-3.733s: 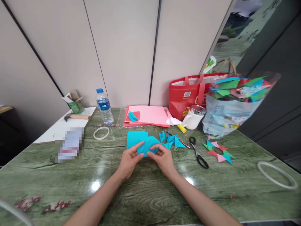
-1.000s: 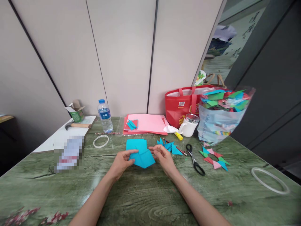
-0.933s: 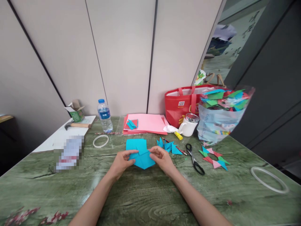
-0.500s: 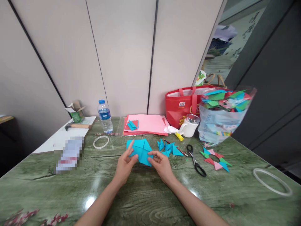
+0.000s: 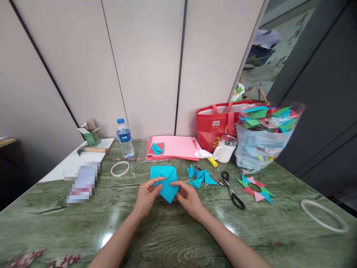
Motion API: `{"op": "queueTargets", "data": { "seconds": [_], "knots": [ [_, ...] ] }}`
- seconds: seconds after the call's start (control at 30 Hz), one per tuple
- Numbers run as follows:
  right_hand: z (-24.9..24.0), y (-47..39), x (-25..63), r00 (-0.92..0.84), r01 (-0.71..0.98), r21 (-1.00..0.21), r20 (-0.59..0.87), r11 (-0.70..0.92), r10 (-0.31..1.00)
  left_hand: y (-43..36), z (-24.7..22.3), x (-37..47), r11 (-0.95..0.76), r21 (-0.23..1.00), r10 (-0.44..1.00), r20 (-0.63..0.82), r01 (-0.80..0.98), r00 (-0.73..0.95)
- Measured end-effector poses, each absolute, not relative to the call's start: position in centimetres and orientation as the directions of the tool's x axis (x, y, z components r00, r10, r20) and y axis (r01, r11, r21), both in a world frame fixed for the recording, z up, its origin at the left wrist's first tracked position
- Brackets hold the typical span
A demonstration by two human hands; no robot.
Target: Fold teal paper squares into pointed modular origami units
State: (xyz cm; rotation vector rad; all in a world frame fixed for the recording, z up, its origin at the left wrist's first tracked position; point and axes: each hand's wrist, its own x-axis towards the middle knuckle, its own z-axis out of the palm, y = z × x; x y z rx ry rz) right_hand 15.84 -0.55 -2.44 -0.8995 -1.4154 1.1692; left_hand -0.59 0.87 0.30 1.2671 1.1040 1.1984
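A folded sheet of blue paper is held up between both hands over the middle of the table, with a corner pointing down toward me. My left hand pinches its left side between thumb and fingers. On the right side, my right hand grips the paper, index finger on the front and the thumb partly behind. Several folded blue pieces lie just right of the paper. Black scissors rest beyond them, beside a ring of coloured folded pieces.
Pink sheets lie behind the hands. A water bottle, a hammer and a white ring are on the left. A white mug, red bag and bag of paper pieces stand back right.
The blue paper has turned so that one corner points down. My left index finger has come down onto it, and my right fingers have shifted slightly along its edge.
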Motion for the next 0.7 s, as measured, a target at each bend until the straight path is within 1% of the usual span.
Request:
{"op": "queueTargets", "data": {
  "seconds": [0.1,0.17,0.37,0.5,0.7],
  "knots": [
    [-2.3,-0.7,15.9,-0.154,0.037,-0.952,0.296,0.304,0.943,0.8,0.3,-0.7,-0.052,0.998,0.985,0.059,-0.048,0.160],
    [-2.3,-0.7,16.0,-0.161,0.055,-0.947,0.303,0.316,0.939,0.8,0.3,-0.8,-0.060,0.997,0.981,0.067,-0.043,0.184],
    [-2.5,-0.1,16.6,-0.194,0.007,-0.952,0.299,0.306,0.934,0.9,0.2,-1.0,-0.051,0.998,0.977,0.057,-0.034,0.205],
    [-2.4,0.1,16.9,-0.195,0.021,-0.955,0.285,0.295,0.938,0.8,0.2,-1.0,-0.017,0.999,0.971,0.025,-0.037,0.237],
    [-2.3,0.1,17.1,-0.185,-0.011,-0.947,0.316,0.320,0.930,0.6,0.5,-0.8,-0.009,0.999,0.970,0.017,-0.032,0.243]
  ]
}}
